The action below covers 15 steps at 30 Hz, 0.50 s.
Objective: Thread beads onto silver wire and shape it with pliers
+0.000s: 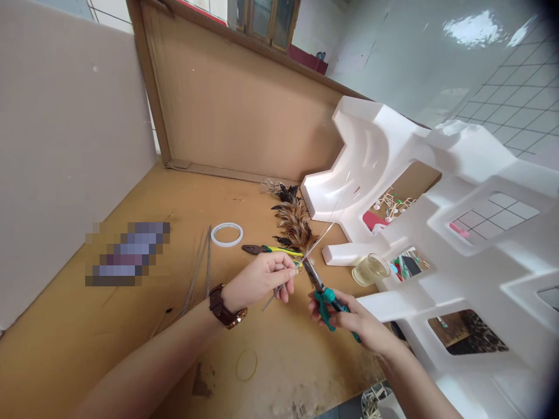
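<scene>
Between the fingertips of my left hand (275, 276) is a bundle of thin metal wires (321, 237), pinched at its middle and slanting up to the right. My right hand (349, 314) is wrapped round the teal handles of long-nose pliers (315, 275). The tips of those pliers reach the wires just right of my left fingers; whether the jaws grip them I cannot tell. Behind my hands lies a bunch of brown and black feathers (293, 221). Combination pliers with yellow-green handles (255, 249) rest on the table, partly covered by my left hand.
A roll of white tape (227, 235) and loose wires (201, 267) lie to the left, near a blurred-out object (131, 254). A yellow rubber band (247, 365) lies in front. A glass of pale liquid (371, 269) stands by white moulded foam (471, 279). Cardboard (244, 99) closes the back.
</scene>
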Each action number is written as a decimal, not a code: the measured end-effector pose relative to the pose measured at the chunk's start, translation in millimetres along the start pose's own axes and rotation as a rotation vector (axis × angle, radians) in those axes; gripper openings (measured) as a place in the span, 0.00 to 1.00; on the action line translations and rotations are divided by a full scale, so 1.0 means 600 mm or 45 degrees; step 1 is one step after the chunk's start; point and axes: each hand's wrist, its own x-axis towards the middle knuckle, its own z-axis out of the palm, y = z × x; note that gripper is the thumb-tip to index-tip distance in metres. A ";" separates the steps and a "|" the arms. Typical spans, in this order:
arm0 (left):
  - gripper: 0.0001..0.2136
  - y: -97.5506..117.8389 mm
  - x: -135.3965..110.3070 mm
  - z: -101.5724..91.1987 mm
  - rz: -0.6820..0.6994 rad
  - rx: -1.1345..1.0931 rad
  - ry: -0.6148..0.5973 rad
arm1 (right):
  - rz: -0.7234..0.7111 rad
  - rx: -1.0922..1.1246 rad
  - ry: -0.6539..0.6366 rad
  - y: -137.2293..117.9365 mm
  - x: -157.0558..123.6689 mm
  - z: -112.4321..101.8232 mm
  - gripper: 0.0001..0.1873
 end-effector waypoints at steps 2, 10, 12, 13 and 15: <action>0.07 0.001 -0.002 0.005 -0.025 -0.002 -0.011 | -0.004 0.037 -0.046 0.000 0.002 -0.002 0.20; 0.06 -0.007 -0.004 0.014 -0.050 -0.030 -0.072 | -0.014 0.047 -0.108 -0.001 0.010 -0.004 0.18; 0.06 -0.010 -0.003 0.015 -0.059 -0.029 -0.079 | -0.022 0.023 -0.105 -0.001 0.011 -0.003 0.16; 0.06 -0.011 -0.003 0.015 -0.065 -0.031 -0.081 | -0.027 0.011 -0.103 -0.001 0.012 -0.003 0.16; 0.06 -0.013 -0.002 0.016 -0.075 -0.035 -0.081 | -0.032 -0.010 -0.102 -0.001 0.013 -0.003 0.16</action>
